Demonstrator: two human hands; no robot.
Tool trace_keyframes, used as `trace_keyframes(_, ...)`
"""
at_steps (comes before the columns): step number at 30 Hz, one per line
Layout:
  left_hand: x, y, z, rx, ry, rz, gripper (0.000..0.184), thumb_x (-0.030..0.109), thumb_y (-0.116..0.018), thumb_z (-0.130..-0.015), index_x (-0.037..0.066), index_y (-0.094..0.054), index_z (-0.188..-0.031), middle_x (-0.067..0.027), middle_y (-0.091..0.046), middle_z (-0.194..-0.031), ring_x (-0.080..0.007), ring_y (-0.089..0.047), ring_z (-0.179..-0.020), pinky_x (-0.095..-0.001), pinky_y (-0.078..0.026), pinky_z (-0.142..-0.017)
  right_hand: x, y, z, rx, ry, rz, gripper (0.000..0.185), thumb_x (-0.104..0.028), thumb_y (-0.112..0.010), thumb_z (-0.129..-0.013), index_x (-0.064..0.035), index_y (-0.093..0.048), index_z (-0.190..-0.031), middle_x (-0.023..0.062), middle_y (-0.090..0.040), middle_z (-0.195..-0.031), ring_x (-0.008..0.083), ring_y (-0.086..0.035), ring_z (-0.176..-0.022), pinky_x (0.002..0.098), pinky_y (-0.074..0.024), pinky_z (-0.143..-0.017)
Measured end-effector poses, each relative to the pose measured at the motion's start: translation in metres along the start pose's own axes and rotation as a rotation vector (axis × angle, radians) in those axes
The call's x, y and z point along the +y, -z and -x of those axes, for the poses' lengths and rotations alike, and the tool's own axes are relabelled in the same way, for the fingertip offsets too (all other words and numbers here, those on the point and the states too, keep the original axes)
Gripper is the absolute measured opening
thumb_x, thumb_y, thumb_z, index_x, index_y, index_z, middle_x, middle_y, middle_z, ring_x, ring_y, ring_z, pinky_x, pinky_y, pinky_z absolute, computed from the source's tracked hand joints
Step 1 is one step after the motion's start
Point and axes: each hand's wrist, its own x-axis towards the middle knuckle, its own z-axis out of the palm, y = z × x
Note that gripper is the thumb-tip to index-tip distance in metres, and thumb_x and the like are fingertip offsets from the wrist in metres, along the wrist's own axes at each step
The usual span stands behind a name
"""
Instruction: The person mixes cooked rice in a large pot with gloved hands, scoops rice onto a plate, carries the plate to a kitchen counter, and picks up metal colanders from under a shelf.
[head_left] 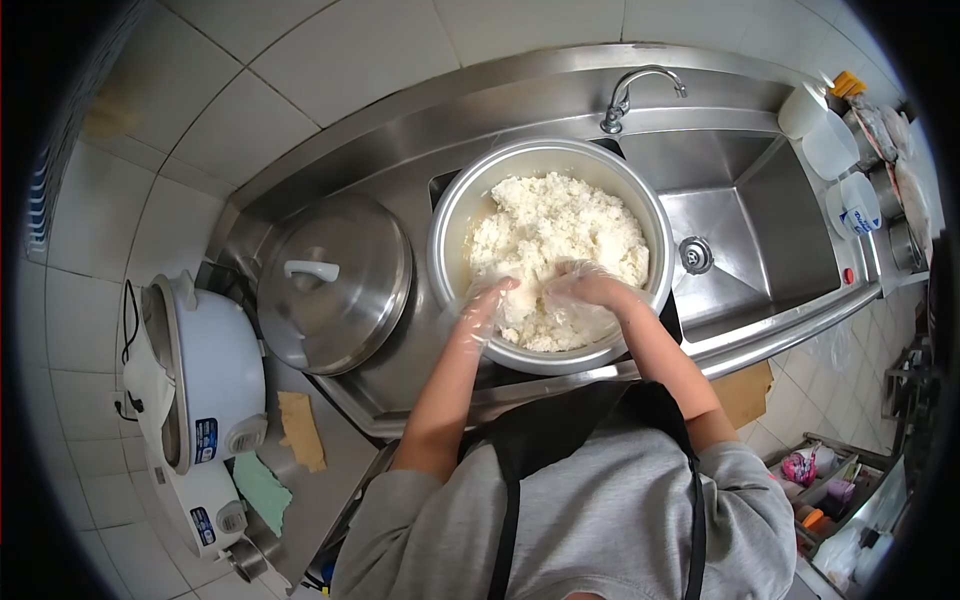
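Note:
A large round metal pot (447, 250) stands on the sink counter, with a heap of white rice (565, 225) inside. Both hands wear clear plastic gloves and are in the pot. My left hand (490, 298) is at the near left edge of the rice, its fingers partly hidden by the glove and the rice. My right hand (583, 285) presses into the near middle of the rice, with its fingertips buried. Whether either hand grips any rice cannot be made out.
A metal lid (335, 285) with a white handle lies left of the pot. Rice cookers (220, 360) stand farther left, near cloths (300, 430). A faucet (617, 105) and sink basin (740, 220) are right of the pot; white containers (828, 145) line the far right.

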Motion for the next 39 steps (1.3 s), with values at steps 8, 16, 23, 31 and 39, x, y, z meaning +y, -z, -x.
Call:
trace_keyframes(8,0.003,-0.015,0.029,-0.129,-0.01,0.317,0.045,0.019,-0.062,-0.068,-0.003,-0.051,-0.106,-0.0105,-0.058,-0.091,-0.0222,-0.058,-0.085,-0.0345,-0.048,-0.073,0.004,-0.02,-0.014,0.075,0.086,-0.638,0.037,-0.019,-0.068,-0.073,0.0067,-0.058,-0.098,0.0117,-0.061,-0.097,0.0148,-0.056,-0.089,0.0244,-0.0438,-0.078)
trace_keyframes(16,-0.034,-0.011,-0.017,-0.175,-0.27,-0.249,0.02,0.018,-0.06,-0.073,0.005,-0.057,-0.088,-0.0052,-0.056,-0.082,-0.0175,-0.053,-0.075,-0.0289,-0.043,-0.071,-0.028,-0.007,-0.003,0.148,-0.096,-0.632,0.018,-0.01,-0.06,-0.073,0.0029,-0.061,-0.086,0.008,-0.059,-0.085,0.0145,-0.053,-0.08,0.0273,-0.0421,-0.072)
trace_keyframes(23,0.006,-0.032,-0.014,-0.123,-0.237,-0.098,0.023,0.02,-0.06,-0.077,0.001,-0.057,-0.089,-0.0087,-0.058,-0.083,-0.0162,-0.055,-0.072,-0.0285,-0.045,-0.063,-0.021,0.008,-0.01,0.257,0.192,-0.681,0.038,-0.003,-0.059,-0.074,0.0,-0.048,-0.11,0.0091,-0.057,-0.091,0.0137,-0.053,-0.084,0.0258,-0.0447,-0.072)
trace_keyframes(31,0.021,-0.05,-0.026,0.037,-0.47,0.226,0.043,0.011,-0.064,-0.073,-0.005,-0.047,-0.11,-0.0113,-0.059,-0.093,-0.0177,-0.057,-0.075,-0.0289,-0.047,-0.066,-0.007,0.025,-0.002,0.215,0.356,-0.757,0.068,-0.008,-0.069,-0.068,-0.0008,-0.03,-0.123,0.0105,-0.054,-0.103,0.0143,-0.054,-0.093,0.0263,-0.0444,-0.082)
trace_keyframes(39,0.007,-0.052,-0.038,-0.256,-0.373,-0.542,0.058,0.022,-0.07,-0.068,0.002,-0.047,-0.118,-0.0114,-0.057,-0.105,-0.0199,-0.053,-0.096,-0.0298,-0.042,-0.083,-0.013,0.029,0.027,0.333,0.03,0.057,0.074,-0.02,-0.078,-0.057,-0.0069,-0.041,-0.12,0.0179,-0.054,-0.11,0.0257,-0.05,-0.105,0.0301,-0.0393,-0.09)
